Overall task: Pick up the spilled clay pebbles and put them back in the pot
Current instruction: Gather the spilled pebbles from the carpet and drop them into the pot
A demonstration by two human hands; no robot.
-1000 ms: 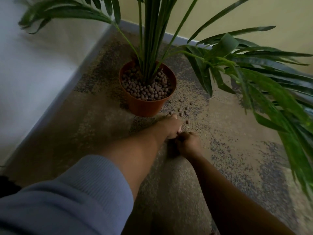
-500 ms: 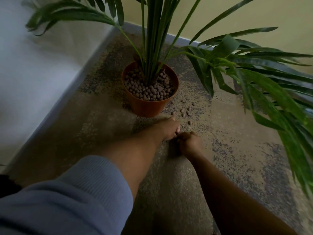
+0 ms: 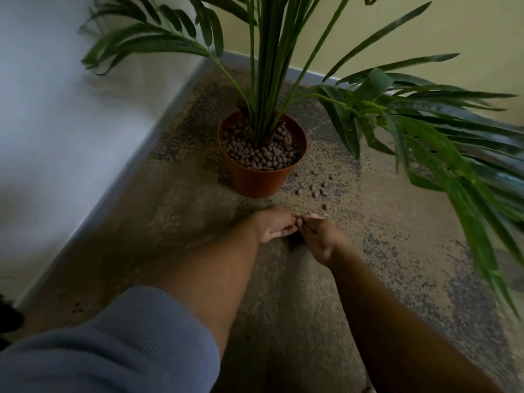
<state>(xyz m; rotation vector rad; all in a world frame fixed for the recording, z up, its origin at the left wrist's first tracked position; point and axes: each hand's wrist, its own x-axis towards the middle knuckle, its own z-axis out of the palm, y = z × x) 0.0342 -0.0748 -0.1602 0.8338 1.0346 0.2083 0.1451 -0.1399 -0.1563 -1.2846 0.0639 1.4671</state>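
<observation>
A terracotta pot (image 3: 256, 182) with a palm stands on the speckled floor, filled with brown clay pebbles (image 3: 263, 156). Several spilled pebbles (image 3: 319, 190) lie on the floor just right of the pot's base, and one more pebble (image 3: 325, 207) lies nearer to me. In front of the pot my left hand (image 3: 276, 225) is turned palm up with curled fingers. My right hand (image 3: 321, 236) meets it, fingertips pinched together against the left fingers. Whatever is between the two hands is hidden.
Long palm fronds (image 3: 431, 143) hang low over the floor on the right, above and beyond the spilled pebbles. A white wall with a grey baseboard (image 3: 127, 182) runs along the left, and a yellow wall closes the corner behind the pot. My blue sleeve (image 3: 113, 341) fills the lower left.
My left hand has rolled from palm down to palm up. The right hand has lifted slightly, and its fingertips now touch the left fingers. My view has shifted a little.
</observation>
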